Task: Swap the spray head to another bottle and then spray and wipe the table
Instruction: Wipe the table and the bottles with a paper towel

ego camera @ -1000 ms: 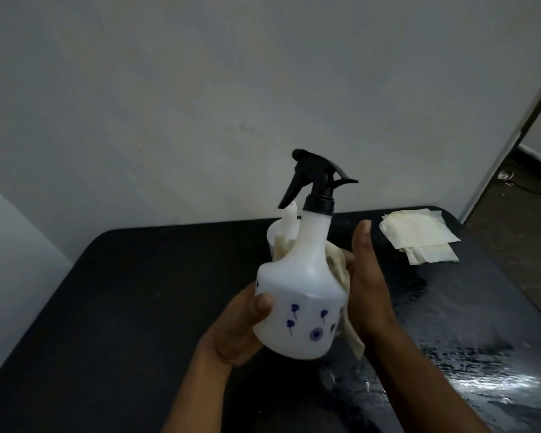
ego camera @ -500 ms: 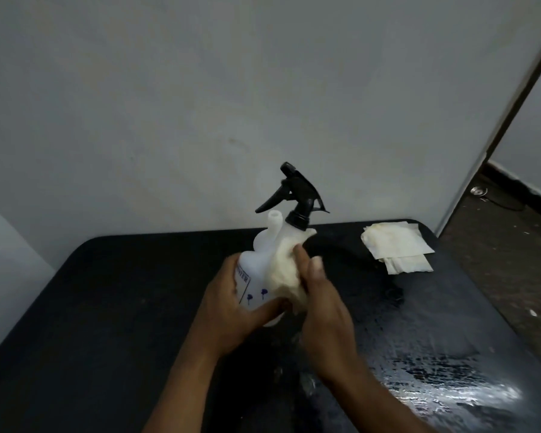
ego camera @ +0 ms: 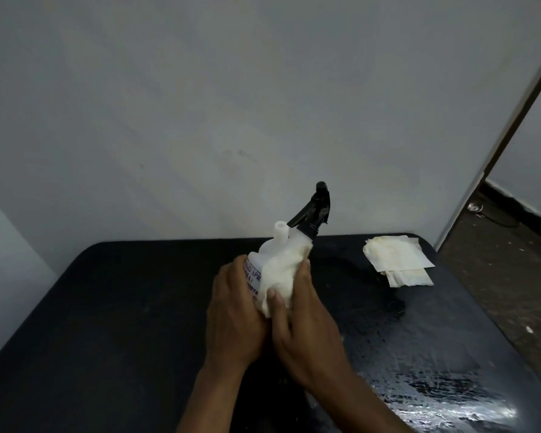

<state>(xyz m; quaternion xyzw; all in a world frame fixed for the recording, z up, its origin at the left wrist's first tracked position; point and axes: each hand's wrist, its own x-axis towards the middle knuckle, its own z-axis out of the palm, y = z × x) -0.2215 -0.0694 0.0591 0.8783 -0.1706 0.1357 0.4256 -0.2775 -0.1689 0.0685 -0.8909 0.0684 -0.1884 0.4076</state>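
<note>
A white spray bottle (ego camera: 253, 276) with blue print and a black spray head (ego camera: 314, 209) is held tilted over the black table (ego camera: 122, 323). My left hand (ego camera: 235, 314) grips its left side. My right hand (ego camera: 303, 323) presses a crumpled cream cloth (ego camera: 280, 276) against the bottle's right side and neck. Behind it stands a second white bottle with an open neck (ego camera: 280, 231), its body mostly hidden by the first bottle and the cloth.
A stack of folded cream cloths (ego camera: 397, 260) lies at the table's far right corner. The right part of the table (ego camera: 434, 379) is wet and shiny. A grey wall stands behind the table; bare floor (ego camera: 506, 276) lies to the right.
The bottle has been lowered from chest height toward the table and tilted. My right hand has closed the cloth onto its side, and my left hand has shifted up the bottle's left side.
</note>
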